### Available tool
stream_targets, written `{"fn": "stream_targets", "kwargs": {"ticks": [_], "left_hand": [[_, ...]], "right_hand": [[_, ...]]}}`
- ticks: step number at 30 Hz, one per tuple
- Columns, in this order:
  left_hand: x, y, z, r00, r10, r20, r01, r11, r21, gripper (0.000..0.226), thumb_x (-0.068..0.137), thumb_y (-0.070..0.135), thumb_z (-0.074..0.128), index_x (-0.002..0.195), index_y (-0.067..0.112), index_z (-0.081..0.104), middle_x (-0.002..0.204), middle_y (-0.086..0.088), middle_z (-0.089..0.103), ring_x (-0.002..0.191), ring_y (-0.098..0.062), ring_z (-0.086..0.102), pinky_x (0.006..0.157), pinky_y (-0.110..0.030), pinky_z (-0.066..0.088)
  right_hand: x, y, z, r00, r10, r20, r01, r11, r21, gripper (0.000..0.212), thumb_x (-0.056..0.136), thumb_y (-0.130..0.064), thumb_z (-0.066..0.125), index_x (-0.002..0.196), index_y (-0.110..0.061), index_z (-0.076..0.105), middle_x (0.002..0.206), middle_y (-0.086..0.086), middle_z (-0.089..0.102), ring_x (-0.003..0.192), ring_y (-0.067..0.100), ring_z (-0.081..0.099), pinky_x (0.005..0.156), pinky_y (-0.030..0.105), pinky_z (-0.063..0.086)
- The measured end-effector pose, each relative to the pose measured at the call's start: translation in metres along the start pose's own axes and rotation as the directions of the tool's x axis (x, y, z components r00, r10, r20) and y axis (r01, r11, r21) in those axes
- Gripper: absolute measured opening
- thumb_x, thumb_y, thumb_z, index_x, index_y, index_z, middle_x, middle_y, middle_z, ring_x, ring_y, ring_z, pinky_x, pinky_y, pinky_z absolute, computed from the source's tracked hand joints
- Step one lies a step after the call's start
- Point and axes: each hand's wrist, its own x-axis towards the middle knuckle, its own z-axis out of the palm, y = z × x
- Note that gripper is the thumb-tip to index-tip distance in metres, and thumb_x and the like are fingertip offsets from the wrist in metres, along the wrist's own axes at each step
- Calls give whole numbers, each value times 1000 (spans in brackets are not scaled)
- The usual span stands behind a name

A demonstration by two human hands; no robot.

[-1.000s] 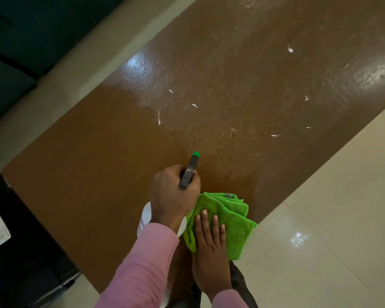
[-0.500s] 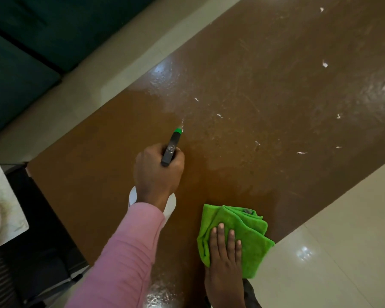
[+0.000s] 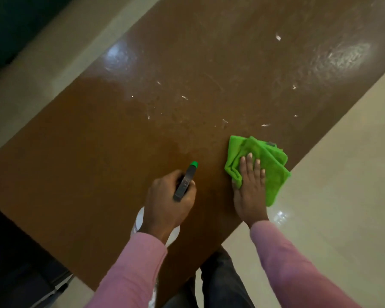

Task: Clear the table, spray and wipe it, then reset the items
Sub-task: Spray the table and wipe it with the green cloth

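Standing over the brown table (image 3: 93, 165), I judge its glossy top hard and slick. My right hand (image 3: 250, 190) lies flat, fingers straight, pressing the folded green cloth (image 3: 270, 161) at the table's near right edge. The cloth looks soft and limp, so a spread palm should drive it best. My left hand (image 3: 168, 203) wraps the neck of the spray bottle (image 3: 185, 182), nozzle aimed across the top. It seems to be light plastic, best gripped just there. Small white scraps (image 3: 265, 125) lie beyond the cloth, probably light enough to sweep.
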Motion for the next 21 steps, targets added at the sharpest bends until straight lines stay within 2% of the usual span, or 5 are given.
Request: {"fn": "stream_targets", "kwargs": {"ticks": [3, 9, 13, 17, 21], "left_hand": [[-1, 5, 13, 1000, 18, 12, -18, 1000, 7, 25, 91, 31, 59, 68, 22, 55, 53, 6, 52, 44, -10, 46, 44, -24, 34], [14, 21, 11, 997, 81, 3, -81, 992, 101, 28, 84, 40, 53, 64, 21, 52, 52, 4, 50, 47, -16, 48, 46, -33, 38], [24, 13, -5, 997, 79, -9, -78, 991, 104, 25, 91, 35, 56, 68, 24, 55, 54, 6, 51, 46, -12, 47, 43, -30, 36], [24, 1, -19, 993, 38, -114, -31, 998, 64, 25, 94, 32, 59, 69, 29, 56, 53, 13, 53, 51, -4, 53, 41, -12, 35], [20, -9, -24, 981, -26, -192, 29, 1000, 12, 27, 93, 29, 60, 67, 26, 56, 52, 9, 53, 45, -10, 49, 44, -17, 34]], "right_hand": [[-19, -9, 10, 1000, -22, 16, 22, 1000, 6, 75, 89, -17, 48, 153, -14, 9, 160, 4, -1, 147, 29, -7, 120, 42, -6], [-106, -10, 37, 917, -337, 215, 362, 928, -89, 88, 73, -24, 61, 151, -16, 20, 157, 3, 18, 146, 29, 15, 117, 42, 6], [-27, 20, 2, 967, -235, 97, 239, 970, -31, 76, 85, -10, 50, 152, -16, 12, 159, 4, 4, 147, 30, 4, 120, 40, -3], [58, 16, -26, 1000, -28, -6, 28, 999, 46, 62, 100, -26, 42, 153, -17, 10, 159, 0, -3, 145, 23, -11, 118, 40, -7], [11, -25, 4, 973, -219, 76, 224, 973, -63, 80, 87, -15, 52, 153, -17, 6, 159, 1, -5, 146, 31, -11, 119, 46, -4]]}}
